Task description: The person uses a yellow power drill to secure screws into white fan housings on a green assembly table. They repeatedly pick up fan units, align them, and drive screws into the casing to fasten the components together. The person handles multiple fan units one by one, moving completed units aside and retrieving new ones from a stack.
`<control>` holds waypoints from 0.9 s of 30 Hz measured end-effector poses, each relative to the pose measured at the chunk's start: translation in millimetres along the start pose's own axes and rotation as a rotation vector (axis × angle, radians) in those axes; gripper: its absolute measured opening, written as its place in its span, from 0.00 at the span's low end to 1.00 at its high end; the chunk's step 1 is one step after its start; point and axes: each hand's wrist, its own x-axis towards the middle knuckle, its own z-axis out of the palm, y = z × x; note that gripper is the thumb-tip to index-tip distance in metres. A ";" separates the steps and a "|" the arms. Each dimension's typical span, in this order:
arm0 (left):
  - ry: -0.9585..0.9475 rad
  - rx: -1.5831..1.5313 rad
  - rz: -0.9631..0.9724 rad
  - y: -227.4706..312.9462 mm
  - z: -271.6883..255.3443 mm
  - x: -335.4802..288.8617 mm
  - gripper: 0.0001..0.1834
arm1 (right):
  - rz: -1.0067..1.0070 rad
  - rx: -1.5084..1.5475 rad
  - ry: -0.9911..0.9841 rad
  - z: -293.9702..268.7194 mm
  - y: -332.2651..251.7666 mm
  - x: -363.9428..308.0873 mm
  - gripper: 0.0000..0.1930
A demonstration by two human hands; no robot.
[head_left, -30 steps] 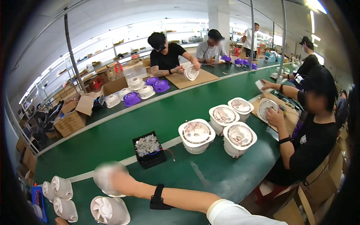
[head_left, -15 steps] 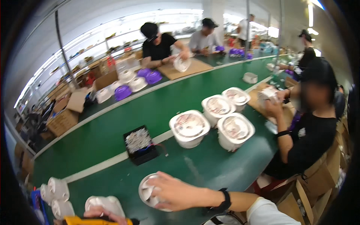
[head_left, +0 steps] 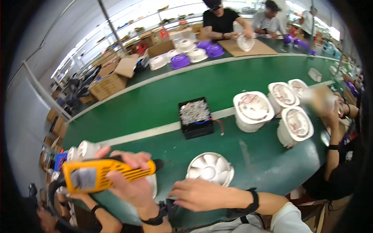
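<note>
My left hand is wrapped round a yellow electric screwdriver, raised above the table's near left with its dark tip toward the right. My right hand is just right of the left wrist, its fingers bent and close together; what they hold, if anything, is hidden. Beyond the right hand a round white fan with several blades lies face up on the green table. Part of a white housing shows behind my left hand. A black tray full of small metal screws stands farther off.
Several white housings with wires stand at the right, beside a co-worker's arm. More white parts are at the left. Purple and white bowl-shaped covers line the far side, where another person works. A co-worker's forearm shows at lower left.
The view has swung left and down. My left hand has raised the screwdriver into view. The right hand has let go of the fan and come closer, toward my left wrist.
</note>
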 end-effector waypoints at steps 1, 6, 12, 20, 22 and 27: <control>-0.007 -0.007 0.025 5.2 -6.2 2.8 0.33 | -0.012 0.063 -0.018 -0.1 -3.8 4.9 0.19; 0.023 0.012 0.128 11.4 8.2 4.9 0.31 | -0.002 0.272 0.018 0.1 -1.1 4.2 0.30; -0.038 0.039 0.137 4.4 18.8 0.1 0.23 | 0.168 0.255 -0.001 0.5 -9.1 4.4 0.32; -0.073 0.333 0.220 -15.5 14.0 -0.7 0.22 | 0.215 0.263 0.069 -8.9 -16.2 6.4 0.26; -0.107 0.415 0.241 -20.3 8.9 1.1 0.21 | 0.237 0.261 0.063 -10.3 -16.5 6.9 0.25; -0.028 0.160 0.176 -17.3 17.1 3.6 0.21 | 0.213 0.128 0.086 -10.2 -22.3 0.6 0.23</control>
